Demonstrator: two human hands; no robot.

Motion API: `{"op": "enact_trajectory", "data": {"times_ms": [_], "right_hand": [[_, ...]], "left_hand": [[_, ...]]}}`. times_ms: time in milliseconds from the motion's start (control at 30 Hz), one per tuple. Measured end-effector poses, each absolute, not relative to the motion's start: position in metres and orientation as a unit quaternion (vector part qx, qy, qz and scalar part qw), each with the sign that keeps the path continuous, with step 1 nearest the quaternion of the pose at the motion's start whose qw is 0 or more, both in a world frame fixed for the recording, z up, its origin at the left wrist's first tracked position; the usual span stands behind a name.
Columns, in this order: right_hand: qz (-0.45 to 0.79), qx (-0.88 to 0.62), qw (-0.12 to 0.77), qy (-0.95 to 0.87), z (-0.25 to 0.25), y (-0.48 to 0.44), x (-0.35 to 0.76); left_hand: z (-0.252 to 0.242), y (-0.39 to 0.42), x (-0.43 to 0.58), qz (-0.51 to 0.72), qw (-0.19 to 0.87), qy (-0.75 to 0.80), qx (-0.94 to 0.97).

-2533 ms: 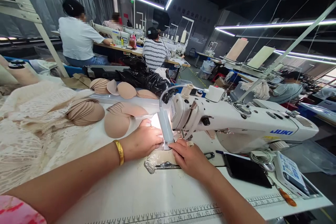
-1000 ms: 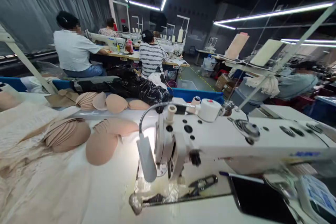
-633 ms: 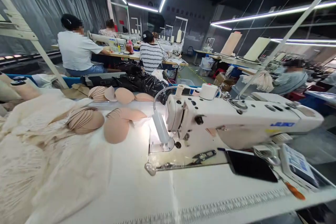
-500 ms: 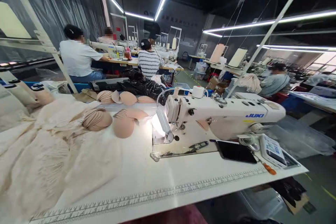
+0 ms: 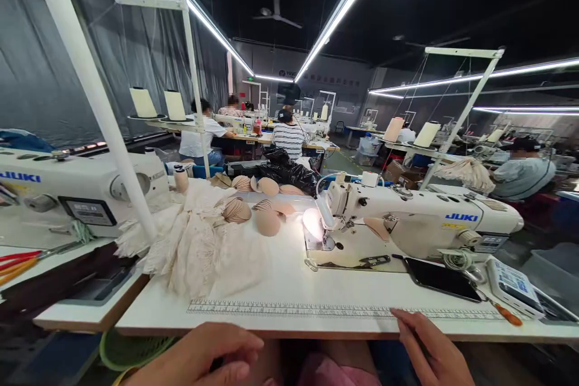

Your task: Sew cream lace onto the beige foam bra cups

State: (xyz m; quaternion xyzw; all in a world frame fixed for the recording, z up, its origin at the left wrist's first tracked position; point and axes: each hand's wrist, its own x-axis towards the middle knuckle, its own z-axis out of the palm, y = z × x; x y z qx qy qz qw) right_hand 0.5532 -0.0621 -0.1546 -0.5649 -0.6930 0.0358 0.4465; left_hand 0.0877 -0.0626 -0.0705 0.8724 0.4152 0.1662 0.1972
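Note:
My left hand [image 5: 203, 357] hangs below the table's front edge, fingers curled in against the thumb; what they hold, if anything, is hidden. My right hand [image 5: 429, 351] lies with its fingers stretched out, the tips touching the front edge of the white table [image 5: 294, 316] by its printed ruler. A white JUKI sewing machine [image 5: 407, 217] stands at the far right of the table, its lamp [image 5: 314, 223] lit. Beige bra cups [image 5: 268, 221] lie left of the needle, beside a heap of cream lace fabric [image 5: 194, 247].
A black phone [image 5: 441, 280], a control panel [image 5: 511, 286], an orange-handled screwdriver [image 5: 506, 313] and snips [image 5: 373, 260] lie by the machine. A second machine [image 5: 67, 187] stands on the left, a green basket [image 5: 131, 350] under the table. Other people sew at the back.
Both hands have left the needle area and now sit low at the table's front edge. The view has pulled back and widened, taking in the left machine.

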Motion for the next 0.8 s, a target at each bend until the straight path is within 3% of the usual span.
{"op": "enact_trajectory", "data": {"times_ms": [167, 300, 500, 700, 800], "right_hand": [[-0.021, -0.595, 0.448, -0.666, -0.154, -0.011, 0.530], [-0.051, -0.586, 0.443, -0.677, -0.163, -0.008, 0.528], [-0.017, -0.583, 0.413, -0.699, -0.158, -0.011, 0.530], [0.109, -0.583, 0.354, -0.723, -0.124, -0.005, 0.521], [0.212, -0.514, 0.363, -0.748, -0.093, -0.007, 0.511]], "left_hand": [[-0.053, 0.011, 0.086, 0.207, 0.024, 0.445, 0.871], [-0.047, 0.058, 0.084, 0.145, -0.035, 0.522, 0.840], [-0.047, 0.081, 0.091, 0.125, -0.007, 0.555, 0.822], [-0.035, 0.058, 0.113, 0.291, 0.064, 0.491, 0.819], [-0.025, 0.031, 0.140, 0.311, 0.081, 0.448, 0.835]]}}
